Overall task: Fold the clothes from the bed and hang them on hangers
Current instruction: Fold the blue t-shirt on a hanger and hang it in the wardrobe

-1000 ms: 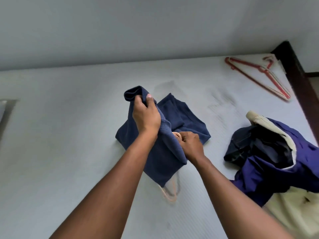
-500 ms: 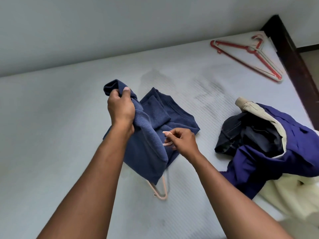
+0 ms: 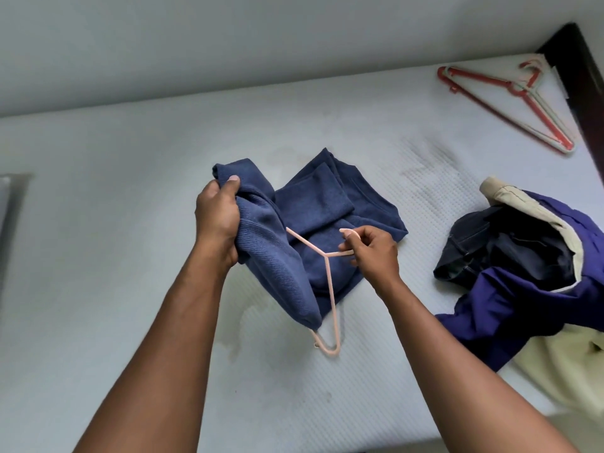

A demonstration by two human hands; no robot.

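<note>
The left hand [image 3: 217,220] is gripping the blue sweater [image 3: 277,266] mid-bed while the right hand [image 3: 372,253] is pinching the pink hanger [image 3: 326,255], apparently halfway through hanging it. The clothes pile [image 3: 529,263] at right and the spare hangers [image 3: 523,106] far right are waiting.

No legible txt, labels, brand marks or nos. anywhere: none on navy knit garment [image 3: 281,273], pale pink plastic hanger [image 3: 329,282], red & white plastic hangers [image 3: 516,89], purple & cream clothes pile [image 3: 523,289].

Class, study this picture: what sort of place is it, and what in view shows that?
Most likely a bedroom: a bare white mattress with a dark wooden bed frame at its corner, and a pile of clothes and hangers lying on it.
</note>
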